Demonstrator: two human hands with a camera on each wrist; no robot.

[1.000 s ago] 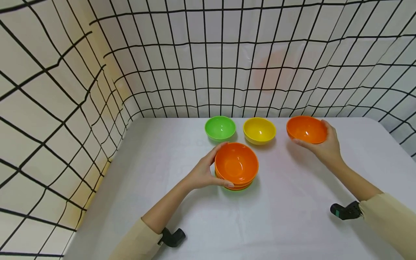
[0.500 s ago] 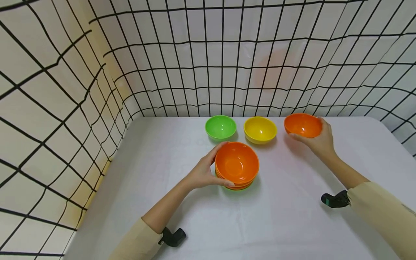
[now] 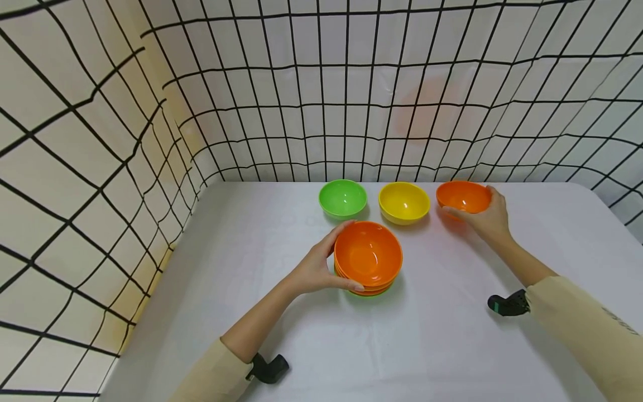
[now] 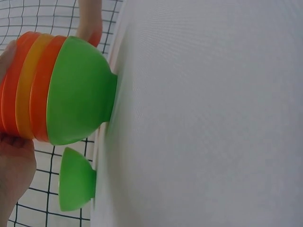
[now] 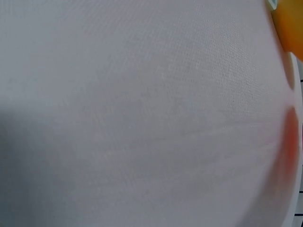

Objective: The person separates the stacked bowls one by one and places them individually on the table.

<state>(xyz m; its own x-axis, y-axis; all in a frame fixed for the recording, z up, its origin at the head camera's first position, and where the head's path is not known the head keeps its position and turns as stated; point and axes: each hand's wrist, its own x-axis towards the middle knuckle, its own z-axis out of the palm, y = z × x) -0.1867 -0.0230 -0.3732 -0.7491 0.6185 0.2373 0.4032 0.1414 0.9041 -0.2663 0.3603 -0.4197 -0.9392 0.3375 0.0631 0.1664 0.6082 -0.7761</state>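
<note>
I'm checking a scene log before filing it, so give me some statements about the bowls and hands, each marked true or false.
1. The left hand holds a stack of bowls. True.
2. The bottom bowl of the stack is yellow. False: the bottom bowl is green.
3. The yellow bowl stands between the loose green bowl and the loose orange bowl. True.
4. The right hand holds nothing. False: its fingers grip the loose orange bowl.
5. The stack is nearer the person than the yellow bowl is. True.
6. The loose green bowl is upside down. False: its opening faces up.
</note>
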